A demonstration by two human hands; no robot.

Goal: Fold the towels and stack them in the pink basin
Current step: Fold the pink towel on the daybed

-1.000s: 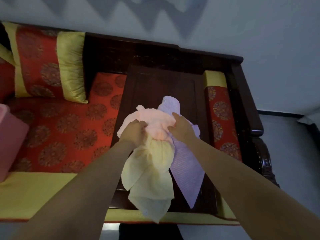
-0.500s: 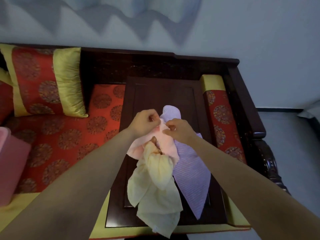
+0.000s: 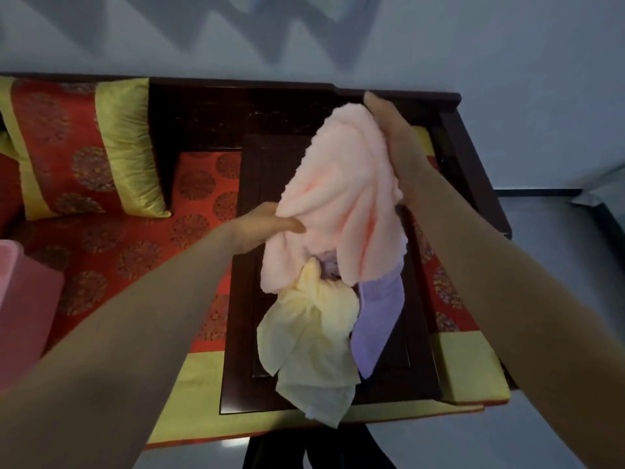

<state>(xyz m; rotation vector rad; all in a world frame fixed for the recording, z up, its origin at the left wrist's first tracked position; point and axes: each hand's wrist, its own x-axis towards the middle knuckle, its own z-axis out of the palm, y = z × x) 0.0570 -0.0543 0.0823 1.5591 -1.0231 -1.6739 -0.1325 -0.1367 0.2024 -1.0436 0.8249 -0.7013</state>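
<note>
Your left hand and right hand each had fingers clamped on the pink towel, held above the tabletop; yellow towel and purple towel lay beneath; pink basin sat far left.

You see only a corner of the pink basin, because the left edge cuts off the rest, and the same edge trims the red and gold cushion. Most of the purple towel lies hidden under the pink towel and the yellow towel, so you cannot tell how it is laid out. On your left hand only the thumb shows, the fingers buried in a fold of the pink towel, and on your right hand the fingers are hidden behind its upper edge.
</note>
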